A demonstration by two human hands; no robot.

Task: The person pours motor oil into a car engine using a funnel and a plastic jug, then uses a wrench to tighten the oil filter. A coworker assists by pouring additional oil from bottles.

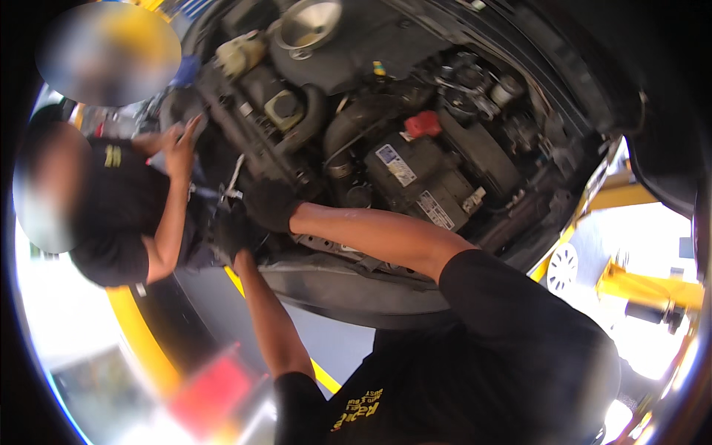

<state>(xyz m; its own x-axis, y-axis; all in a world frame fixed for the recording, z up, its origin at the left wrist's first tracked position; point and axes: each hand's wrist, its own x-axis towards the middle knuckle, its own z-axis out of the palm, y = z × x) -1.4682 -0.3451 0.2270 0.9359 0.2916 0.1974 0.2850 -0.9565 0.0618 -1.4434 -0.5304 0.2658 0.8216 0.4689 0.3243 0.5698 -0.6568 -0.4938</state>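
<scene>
Both black-gloved hands, left hand (pixel 231 231) and right hand (pixel 271 205), are gripping a thin silver metal tool (pixel 232 180) at centre-left (co-worker's bare hand (pixel 180 146) close above); slipping could strike it.

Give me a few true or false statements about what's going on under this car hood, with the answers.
1. Both of the person's hands wear dark gloves: left hand, right hand. True.
2. The battery has a red terminal cover. True.
3. The funnel lies on the floor. False: it stands upright on top of the engine.
4. The co-worker's hand is gloved. False: it is bare, at the engine bay's edge.
5. The person's hands are far apart. False: they work close together at the bay's front edge.
</scene>
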